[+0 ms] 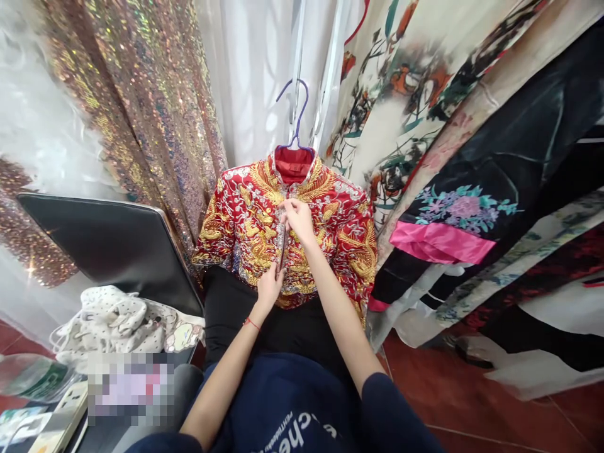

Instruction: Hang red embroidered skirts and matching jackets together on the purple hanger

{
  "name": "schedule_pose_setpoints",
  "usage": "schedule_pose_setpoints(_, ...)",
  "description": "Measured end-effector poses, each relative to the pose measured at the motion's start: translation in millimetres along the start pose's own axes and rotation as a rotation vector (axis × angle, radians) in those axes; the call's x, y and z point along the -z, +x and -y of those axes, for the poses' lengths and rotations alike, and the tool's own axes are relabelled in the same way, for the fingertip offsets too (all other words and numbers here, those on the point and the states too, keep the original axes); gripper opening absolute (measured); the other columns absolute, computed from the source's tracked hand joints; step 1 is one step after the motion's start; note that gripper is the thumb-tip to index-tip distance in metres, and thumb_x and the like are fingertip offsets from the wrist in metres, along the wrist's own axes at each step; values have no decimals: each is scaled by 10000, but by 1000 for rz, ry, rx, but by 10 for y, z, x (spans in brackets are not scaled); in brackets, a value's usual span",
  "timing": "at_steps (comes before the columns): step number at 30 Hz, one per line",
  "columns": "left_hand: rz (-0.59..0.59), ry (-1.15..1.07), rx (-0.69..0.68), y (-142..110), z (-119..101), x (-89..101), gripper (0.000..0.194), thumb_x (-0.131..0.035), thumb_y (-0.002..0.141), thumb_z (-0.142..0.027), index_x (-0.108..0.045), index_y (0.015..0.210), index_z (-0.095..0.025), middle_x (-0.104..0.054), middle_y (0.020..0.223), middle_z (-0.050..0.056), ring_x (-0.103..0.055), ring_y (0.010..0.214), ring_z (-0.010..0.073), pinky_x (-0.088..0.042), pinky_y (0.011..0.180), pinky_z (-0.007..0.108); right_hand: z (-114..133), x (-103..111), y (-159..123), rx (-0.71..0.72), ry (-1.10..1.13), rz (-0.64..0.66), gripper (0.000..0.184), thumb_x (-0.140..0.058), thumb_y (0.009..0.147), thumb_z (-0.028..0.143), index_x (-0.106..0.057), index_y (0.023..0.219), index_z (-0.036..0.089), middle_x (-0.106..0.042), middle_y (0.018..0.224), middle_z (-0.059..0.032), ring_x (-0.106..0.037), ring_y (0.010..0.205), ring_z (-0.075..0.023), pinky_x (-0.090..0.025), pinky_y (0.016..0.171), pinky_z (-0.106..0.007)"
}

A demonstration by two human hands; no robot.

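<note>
We are sitting before a long stretch of sequined fabric (155,94), which is hanging at the far left, while a white fabric with ink-style flowers (396,94) is hanging at the far right. Nearer on the right, a black garment with a pink cuff (528,157) is hanging aslant. In the middle, a red jacket embroidered in gold and silver (262,229) is lying front side up, its lower part resting over our black-clad lap (226,308). Near on the left, a dotted white cloth (113,321) is lying bunched. A purple hanger (307,100) is sitting in the jacket's collar, its hook pointing to the far side. Our right hand (299,220) is reaching farther up the front, fingertips drawn together and pinching the edge just below the collar; we are not managing to tell whether a fastening is between them. Our left hand (268,283) is gripping nearer, thumb and fingers closing on the lower part of the silvery placket (281,238). A thin red bracelet (251,323) is circling our left wrist.
</note>
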State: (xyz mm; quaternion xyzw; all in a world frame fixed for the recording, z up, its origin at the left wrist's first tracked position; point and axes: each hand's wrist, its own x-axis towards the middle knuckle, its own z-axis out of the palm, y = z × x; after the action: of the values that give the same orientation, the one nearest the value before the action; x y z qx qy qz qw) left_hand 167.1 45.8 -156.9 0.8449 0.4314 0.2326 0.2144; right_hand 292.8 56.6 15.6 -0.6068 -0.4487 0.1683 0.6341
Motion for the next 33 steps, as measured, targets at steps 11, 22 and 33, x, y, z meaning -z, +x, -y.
schedule_pose_setpoints(11, -559, -76, -406, 1095, -422, 1413, 243, -470, 981, -351, -546, 1124, -170, -602, 1114, 133, -598, 1066, 236, -510, 922, 376, -4, 175, 192, 34, -232, -45, 582, -549, 888, 678, -638, 568, 200, -571, 470, -5, -523, 419, -136, -445, 581, -302)
schedule_pose_setpoints(22, -411, 209, -836, 1619, -894, 2165, 150, -599, 922, -365, -654, 956, -230, -393, 1532, 88, -193, 1510, 413, -153, 1214, 647, 123, 232, 218, 187, -545, -213, 449, -637, 883, 570, -640, 596, 225, -598, 559, -31, -570, 624, -197, -375, 629, -296)
schedule_pose_setpoints(33, -424, -23, -638, 2016, -298, 2301, 658, -560, 915, -569, -420, 1416, -166, -483, 1451, 206, -444, 1359, 311, -316, 1166, 492, 223, 825, 10, 497, -916, -395, 420, -379, 1030, 448, -704, 1056, 183, -679, 1086, -158, -587, 1048, -286, -428, 912, -425)
